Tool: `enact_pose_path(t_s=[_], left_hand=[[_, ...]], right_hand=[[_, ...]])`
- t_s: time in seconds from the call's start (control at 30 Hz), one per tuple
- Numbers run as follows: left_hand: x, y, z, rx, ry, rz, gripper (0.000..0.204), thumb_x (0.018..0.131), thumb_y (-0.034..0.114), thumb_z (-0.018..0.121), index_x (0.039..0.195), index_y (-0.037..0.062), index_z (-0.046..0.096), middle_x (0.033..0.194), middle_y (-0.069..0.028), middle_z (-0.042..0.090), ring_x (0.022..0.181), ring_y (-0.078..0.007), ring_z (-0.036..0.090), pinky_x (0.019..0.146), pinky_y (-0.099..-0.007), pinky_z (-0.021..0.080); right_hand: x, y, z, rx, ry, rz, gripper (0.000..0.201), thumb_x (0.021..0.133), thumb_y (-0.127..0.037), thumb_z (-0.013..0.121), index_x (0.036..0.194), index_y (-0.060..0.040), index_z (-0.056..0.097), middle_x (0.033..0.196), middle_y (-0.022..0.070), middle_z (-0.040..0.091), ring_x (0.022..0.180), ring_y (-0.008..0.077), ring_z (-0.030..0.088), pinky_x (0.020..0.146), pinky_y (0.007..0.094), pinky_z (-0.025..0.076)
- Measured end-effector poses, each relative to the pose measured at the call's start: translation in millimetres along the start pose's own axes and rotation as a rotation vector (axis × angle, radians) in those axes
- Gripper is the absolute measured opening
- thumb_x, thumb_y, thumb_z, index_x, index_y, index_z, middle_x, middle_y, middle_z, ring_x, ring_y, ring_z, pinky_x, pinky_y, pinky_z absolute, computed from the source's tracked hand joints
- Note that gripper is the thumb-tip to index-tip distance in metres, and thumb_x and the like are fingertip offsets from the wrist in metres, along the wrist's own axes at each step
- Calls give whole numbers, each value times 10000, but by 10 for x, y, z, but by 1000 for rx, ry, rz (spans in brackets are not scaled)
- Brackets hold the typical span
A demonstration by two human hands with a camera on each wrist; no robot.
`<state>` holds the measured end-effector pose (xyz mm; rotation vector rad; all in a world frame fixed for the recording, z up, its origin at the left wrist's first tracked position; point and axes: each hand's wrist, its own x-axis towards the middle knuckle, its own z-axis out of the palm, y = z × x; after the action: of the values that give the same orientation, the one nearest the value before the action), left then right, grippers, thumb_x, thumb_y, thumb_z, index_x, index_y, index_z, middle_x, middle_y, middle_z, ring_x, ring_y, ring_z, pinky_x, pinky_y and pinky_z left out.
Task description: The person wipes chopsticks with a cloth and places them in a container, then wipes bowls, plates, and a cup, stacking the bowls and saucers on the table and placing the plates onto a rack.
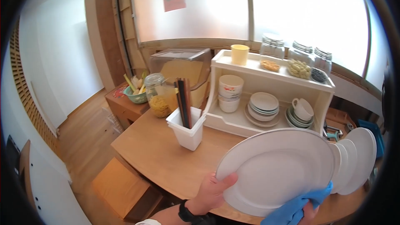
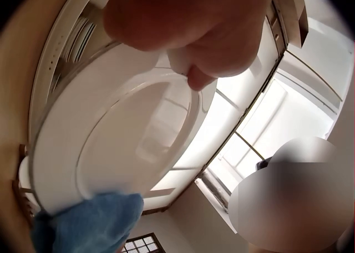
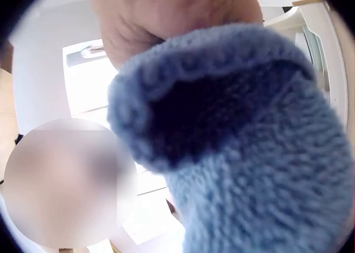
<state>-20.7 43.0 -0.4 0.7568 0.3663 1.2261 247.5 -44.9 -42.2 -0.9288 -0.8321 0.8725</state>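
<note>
A large white oval plate [image 1: 279, 171] is held up tilted over the front of the wooden table. My left hand [image 1: 214, 191] grips its left edge, thumb lying on the upper face and the fingers hidden beneath. At the plate's lower right edge, my right hand [image 1: 308, 213] holds a blue cloth [image 1: 298, 204] against the rim. Terry-like pile shows on the cloth [image 3: 266, 170] in the right wrist view, where it covers most of the fingers. From the left wrist, the plate [image 2: 127, 131] appears with the cloth [image 2: 94, 222] at its lower end.
White plates [image 1: 360, 158] stand upright at the right. Behind, a cream shelf [image 1: 271, 79] carries bowls, small dishes, a yellow cup [image 1: 239, 54] and glass jars. A white holder [image 1: 187, 133] with chopsticks and a pasta jar [image 1: 159, 100] stand on the table [image 1: 154, 141]. A stool [image 1: 121, 187] is below.
</note>
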Motion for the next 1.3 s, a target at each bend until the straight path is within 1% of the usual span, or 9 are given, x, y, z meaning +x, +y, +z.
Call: enact_pose_path(t_s=[0.13, 0.23, 0.3, 0.4, 0.53, 0.7, 0.8, 0.97, 1.3], left_hand=[[-90, -254, 407, -300, 118, 64, 445, 950, 132, 588, 1347, 0, 434, 1257, -82, 571, 1145, -173, 545, 967, -335, 454], [-98, -534, 449, -187, 167, 113, 566, 963, 299, 517, 1408, 6, 326, 1361, -117, 469, 1238, -231, 462, 1036, -388, 380], [-177, -591, 321, 58, 157, 173, 699, 976, 467, 445, 1456, 4, 236, 1449, -155, 377, 1317, -294, 389, 1100, -441, 307], [-191, -474, -110, 37, -152, 168, 519, 941, 170, 606, 1383, 18, 381, 1303, -82, 538, 1179, -171, 523, 988, -346, 443], [-26, -28, -348, -191, -278, 70, 548, 927, 176, 617, 1389, 8, 374, 1313, -118, 531, 1197, -234, 523, 1011, -388, 428], [27, -132, -9, 24, 34, -17, 705, 924, 431, 564, 1422, 2, 311, 1381, -158, 460, 1247, -327, 477, 1046, -474, 392], [-53, -386, 185, -3, 241, 183, 734, 938, 543, 452, 1438, 29, 293, 1432, -154, 397, 1308, -320, 395, 1097, -449, 313], [-231, -561, 240, -41, 189, 106, 799, 932, 590, 419, 1454, 10, 246, 1471, -147, 349, 1334, -308, 367, 1114, -444, 283], [-49, -105, -211, 134, -47, 54, 683, 895, 331, 602, 1414, -6, 312, 1373, -152, 459, 1225, -292, 485, 1003, -451, 428]], right_hand=[[-445, 463, 662, -584, 58, -541, 411, 922, -218, 523, 1246, 31, 472, 1116, 151, 607, 1023, 303, 580, 922, 448, 457], [-426, 1055, -11, 95, 50, 25, 425, 930, -206, 504, 1276, 36, 459, 1184, 170, 575, 1050, 321, 566, 946, 457, 439], [-234, 575, 218, 220, 119, 16, 412, 931, -200, 495, 1263, 43, 469, 1149, 172, 586, 1039, 318, 568, 940, 442, 446], [-17, 144, 39, -476, -127, -511, 376, 921, -216, 500, 1198, 38, 511, 1092, 168, 599, 1004, 287, 581, 905, 413, 469], [87, -237, 90, 69, -225, 155, 329, 878, -178, 585, 1150, 5, 561, 980, 106, 630, 930, 241, 611, 844, 372, 486], [75, -253, 493, -77, -26, 46, 317, 859, -184, 582, 1127, -24, 527, 1015, 61, 581, 900, 163, 561, 823, 309, 469], [-35, 28, 738, 321, 222, 70, 327, 856, -96, 635, 1157, -8, 544, 1060, 77, 611, 927, 190, 601, 855, 339, 500], [-204, 272, 744, 522, -1, 446, 291, 909, -183, 561, 1160, -41, 524, 1039, 53, 592, 921, 160, 588, 823, 297, 492], [125, -371, 323, 187, -214, 155, 326, 799, -54, 645, 1118, -3, 596, 1044, 81, 644, 945, 190, 613, 833, 342, 506]])
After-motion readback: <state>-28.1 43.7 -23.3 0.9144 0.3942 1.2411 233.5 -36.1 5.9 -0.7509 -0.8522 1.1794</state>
